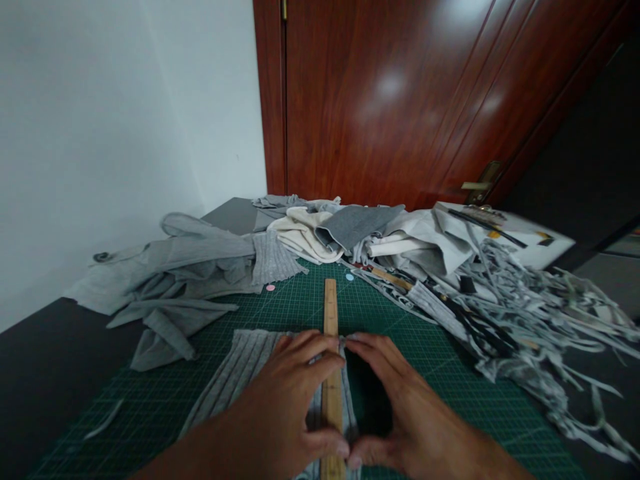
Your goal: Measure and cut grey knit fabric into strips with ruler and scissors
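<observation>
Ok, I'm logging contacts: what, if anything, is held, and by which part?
Nothing looks grasped: the left grip rests on the lower visible part of the wooden ruler, over ribbed fabric; the right grip is at the fabric's right edge.

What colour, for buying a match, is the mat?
The mat is green with pale grid lines; head view.

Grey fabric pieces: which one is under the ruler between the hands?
The ribbed piece on the green mat, partly beneath the left hand. The wooden ruler runs along its right side; the other grey pieces lie apart from that ruler.
</observation>
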The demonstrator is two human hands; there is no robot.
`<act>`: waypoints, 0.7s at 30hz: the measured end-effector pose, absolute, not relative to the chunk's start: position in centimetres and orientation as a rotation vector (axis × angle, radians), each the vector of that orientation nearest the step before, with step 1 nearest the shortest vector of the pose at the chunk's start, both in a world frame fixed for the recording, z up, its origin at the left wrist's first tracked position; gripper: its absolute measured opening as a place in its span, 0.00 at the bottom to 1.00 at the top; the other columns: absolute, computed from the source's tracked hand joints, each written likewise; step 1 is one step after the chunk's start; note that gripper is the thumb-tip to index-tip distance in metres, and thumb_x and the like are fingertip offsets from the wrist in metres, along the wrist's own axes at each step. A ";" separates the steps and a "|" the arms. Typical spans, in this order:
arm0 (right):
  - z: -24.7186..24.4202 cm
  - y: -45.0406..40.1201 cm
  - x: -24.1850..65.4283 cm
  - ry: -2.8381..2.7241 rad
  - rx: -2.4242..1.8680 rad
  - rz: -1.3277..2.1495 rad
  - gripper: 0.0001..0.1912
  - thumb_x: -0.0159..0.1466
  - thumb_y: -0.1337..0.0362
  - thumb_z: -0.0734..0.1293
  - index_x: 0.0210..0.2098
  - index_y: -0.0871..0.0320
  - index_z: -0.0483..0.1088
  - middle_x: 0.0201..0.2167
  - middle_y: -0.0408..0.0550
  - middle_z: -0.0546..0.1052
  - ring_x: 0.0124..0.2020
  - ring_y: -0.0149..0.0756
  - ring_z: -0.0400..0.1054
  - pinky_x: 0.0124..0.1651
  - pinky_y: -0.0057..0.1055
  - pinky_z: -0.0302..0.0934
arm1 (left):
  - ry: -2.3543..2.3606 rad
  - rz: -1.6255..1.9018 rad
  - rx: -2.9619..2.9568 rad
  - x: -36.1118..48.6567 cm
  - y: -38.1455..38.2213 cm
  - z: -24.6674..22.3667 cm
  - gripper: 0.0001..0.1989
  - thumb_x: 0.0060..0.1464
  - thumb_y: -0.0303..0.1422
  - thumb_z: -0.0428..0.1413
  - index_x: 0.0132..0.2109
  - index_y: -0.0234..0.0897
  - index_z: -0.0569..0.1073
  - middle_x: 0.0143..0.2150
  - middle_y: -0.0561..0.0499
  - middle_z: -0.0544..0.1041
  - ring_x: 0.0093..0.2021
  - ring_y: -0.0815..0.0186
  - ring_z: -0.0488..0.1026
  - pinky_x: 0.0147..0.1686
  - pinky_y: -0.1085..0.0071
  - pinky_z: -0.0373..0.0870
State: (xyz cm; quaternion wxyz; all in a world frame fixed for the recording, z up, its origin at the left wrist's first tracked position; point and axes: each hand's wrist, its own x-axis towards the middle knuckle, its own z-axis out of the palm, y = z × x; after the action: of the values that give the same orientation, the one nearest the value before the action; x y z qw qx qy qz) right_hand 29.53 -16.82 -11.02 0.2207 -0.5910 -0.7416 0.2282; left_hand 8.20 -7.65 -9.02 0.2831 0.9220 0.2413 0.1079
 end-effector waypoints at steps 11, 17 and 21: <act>-10.7 -16.9 30.2 -2.221 -1.593 0.540 0.55 0.57 0.37 0.76 0.73 0.61 0.60 0.73 0.64 0.63 0.73 0.66 0.53 0.73 0.65 0.50 | 0.652 0.296 2.491 8.0 -7.0 -9.9 0.47 0.36 0.48 0.77 0.63 0.40 0.73 0.67 0.43 0.71 0.66 0.45 0.65 0.67 0.47 0.59; -10.7 -17.0 30.5 -2.234 -1.641 0.535 0.50 0.57 0.41 0.78 0.71 0.57 0.65 0.72 0.60 0.65 0.72 0.63 0.56 0.72 0.60 0.55 | 0.671 0.292 2.497 8.3 -6.8 -10.1 0.50 0.35 0.51 0.76 0.65 0.39 0.71 0.67 0.41 0.70 0.65 0.43 0.65 0.66 0.45 0.61; -10.6 -16.9 30.5 -2.227 -1.702 0.576 0.53 0.53 0.39 0.79 0.71 0.58 0.65 0.72 0.62 0.64 0.72 0.67 0.55 0.72 0.63 0.54 | 0.640 0.325 2.477 8.2 -6.8 -10.4 0.49 0.39 0.54 0.72 0.66 0.40 0.70 0.67 0.39 0.69 0.65 0.42 0.65 0.66 0.43 0.60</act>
State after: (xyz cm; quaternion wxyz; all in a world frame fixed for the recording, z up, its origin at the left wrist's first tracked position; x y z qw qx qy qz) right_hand 30.49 -16.89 -10.61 0.1396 -0.5890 -0.7706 0.1994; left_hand 8.18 -6.75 -10.37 0.2777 0.9227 0.2383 0.1210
